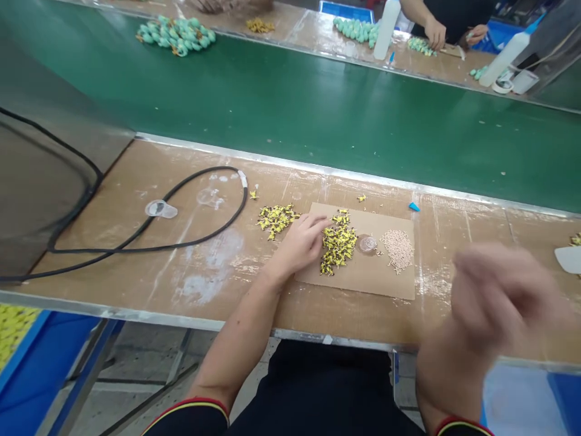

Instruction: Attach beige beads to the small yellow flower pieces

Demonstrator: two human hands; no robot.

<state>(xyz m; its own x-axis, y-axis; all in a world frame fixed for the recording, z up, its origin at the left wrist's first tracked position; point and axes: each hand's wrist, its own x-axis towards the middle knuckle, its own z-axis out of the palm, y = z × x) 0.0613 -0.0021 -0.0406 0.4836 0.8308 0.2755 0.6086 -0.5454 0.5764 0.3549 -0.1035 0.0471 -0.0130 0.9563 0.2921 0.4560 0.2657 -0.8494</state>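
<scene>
While small yellow-and-black pieces (pixel 338 248) lie heaped, much seems undone; my left hand (pixel 303 240) half-curls its fingers, my right hand (pixel 503 293) blurs; either's hold I can't tell.

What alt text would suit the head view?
A person's left hand is at small yellow-and-black pieces heaped on a flat brown cardboard sheet, which also bears tiny beige pieces. The right hand, blurred, is off to the right.

To my left I see a black cable (pixel 149 249) looped on the bench (pixel 154 284); across the green belt (pixel 290 115) from me, mint-green pieces (pixel 355 29) lie piled beside a white bottle (pixel 387 30).
</scene>
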